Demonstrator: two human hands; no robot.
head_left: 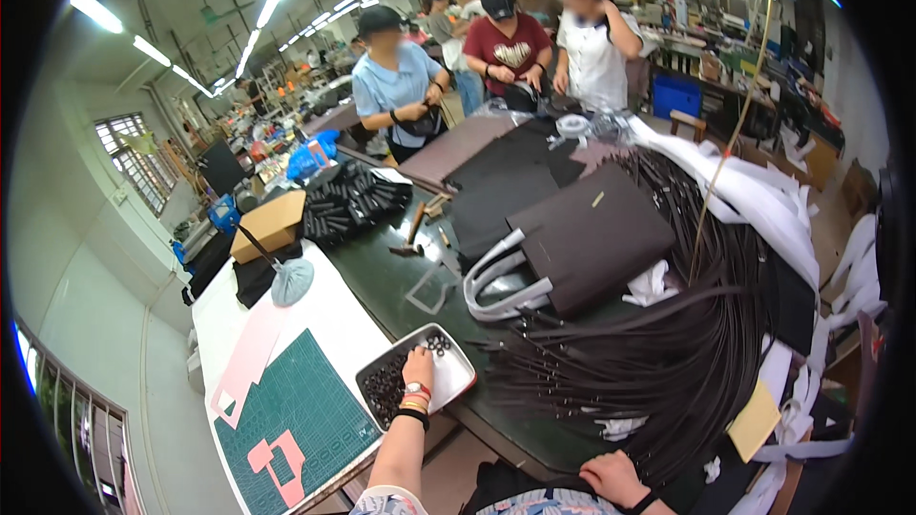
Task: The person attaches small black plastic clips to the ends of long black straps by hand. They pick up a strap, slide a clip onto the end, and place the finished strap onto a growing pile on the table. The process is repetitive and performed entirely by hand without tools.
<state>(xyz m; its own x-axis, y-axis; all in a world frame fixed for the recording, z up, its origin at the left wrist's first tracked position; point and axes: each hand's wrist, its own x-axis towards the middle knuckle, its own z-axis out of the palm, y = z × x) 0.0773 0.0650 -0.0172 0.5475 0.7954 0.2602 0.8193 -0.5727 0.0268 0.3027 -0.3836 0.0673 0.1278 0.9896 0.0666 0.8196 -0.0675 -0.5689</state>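
Head view showed 1 metal tray [460,369], its long axis running lower-left to upper-right; left hand [418,364] reached in, fingers hidden; right hand [615,477] rested curled on 1 bundle of dark straps [668,362].

Your single head camera looks steeply down and forward over the worktable [401,272], close above your hands, co-workers beyond.
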